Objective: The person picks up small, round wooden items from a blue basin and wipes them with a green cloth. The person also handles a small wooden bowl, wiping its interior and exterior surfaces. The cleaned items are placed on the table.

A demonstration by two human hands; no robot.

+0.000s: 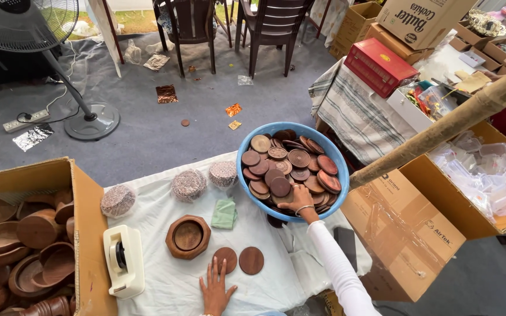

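Wooden discs (288, 169) filled the blue basin (246, 146) where the right hand (296, 202) pinched one, while the left hand (216, 289) lay flat and empty just below two discs (238, 260).

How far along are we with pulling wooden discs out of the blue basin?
Early, by the look of it. Done: two round wooden discs lie on the white cloth. In hand: the right hand reaches into the blue basin; the left hand rests flat by the discs. Left: the basin is heaped with dozens more.
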